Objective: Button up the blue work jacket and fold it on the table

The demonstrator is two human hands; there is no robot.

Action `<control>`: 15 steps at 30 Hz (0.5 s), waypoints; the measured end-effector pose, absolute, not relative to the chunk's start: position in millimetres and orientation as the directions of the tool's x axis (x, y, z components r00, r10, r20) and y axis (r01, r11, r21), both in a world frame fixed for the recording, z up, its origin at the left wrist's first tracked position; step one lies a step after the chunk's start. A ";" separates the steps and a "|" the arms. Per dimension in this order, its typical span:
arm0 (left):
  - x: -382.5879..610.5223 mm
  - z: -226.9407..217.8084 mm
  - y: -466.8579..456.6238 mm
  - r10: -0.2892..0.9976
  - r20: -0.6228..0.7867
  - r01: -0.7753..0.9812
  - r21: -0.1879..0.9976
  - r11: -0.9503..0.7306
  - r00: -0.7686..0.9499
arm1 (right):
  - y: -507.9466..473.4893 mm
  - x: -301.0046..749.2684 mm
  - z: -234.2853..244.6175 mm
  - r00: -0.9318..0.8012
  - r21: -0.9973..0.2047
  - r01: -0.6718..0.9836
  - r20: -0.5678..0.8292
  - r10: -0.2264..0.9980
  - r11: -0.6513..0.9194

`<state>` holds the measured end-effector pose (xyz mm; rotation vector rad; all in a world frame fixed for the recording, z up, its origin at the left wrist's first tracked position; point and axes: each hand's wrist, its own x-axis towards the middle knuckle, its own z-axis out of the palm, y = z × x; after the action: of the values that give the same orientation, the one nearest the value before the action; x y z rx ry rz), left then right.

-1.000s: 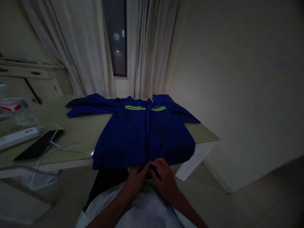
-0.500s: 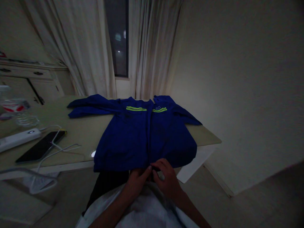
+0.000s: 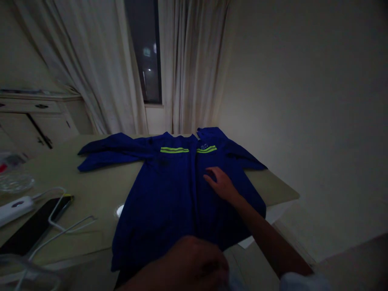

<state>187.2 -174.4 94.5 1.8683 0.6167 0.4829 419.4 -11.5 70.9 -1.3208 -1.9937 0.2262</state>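
A dark blue jacket (image 3: pixel 169 190) with two neon yellow chest stripes lies spread face up on the pale table (image 3: pixel 87 186), its sleeves reaching left and right. My right hand (image 3: pixel 220 184) rests on the jacket's right front, fingers stretched out flat toward the centre seam. My left hand (image 3: pixel 194 262) is close to the camera at the jacket's near hem, seen from the back; its fingers are hidden and blurred.
On the table's left lie a black phone (image 3: pixel 30 226), a white power strip (image 3: pixel 13 208) and white cables (image 3: pixel 66 224). A clear glass dish (image 3: pixel 15 182) stands further left. Curtains and a dark window are behind; a white cabinet is at the far left.
Both hands were pinching together at the jacket's near hem. My right hand has since moved up onto the jacket's front and opened flat. The view has moved closer.
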 end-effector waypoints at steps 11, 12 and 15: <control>201.7 94.3 109.5 0.817 0.257 0.733 0.360 -0.577 0.517 | 226.5 380.0 74.0 0.088 -0.573 0.819 0.178 0.980 0.030; 202.9 87.9 135.2 0.833 0.248 0.763 0.336 -0.552 0.494 | 243.4 376.1 70.4 0.125 -0.563 0.827 0.169 0.978 -0.009; 204.4 67.9 196.7 0.872 0.238 0.826 0.289 -0.483 0.427 | 284.9 365.3 59.2 0.184 -0.535 0.841 0.150 0.971 -0.077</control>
<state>204.4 196.7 67.9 2.5432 1.5227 0.5417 365.3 284.9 59.2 -1.9565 -1.6951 0.3354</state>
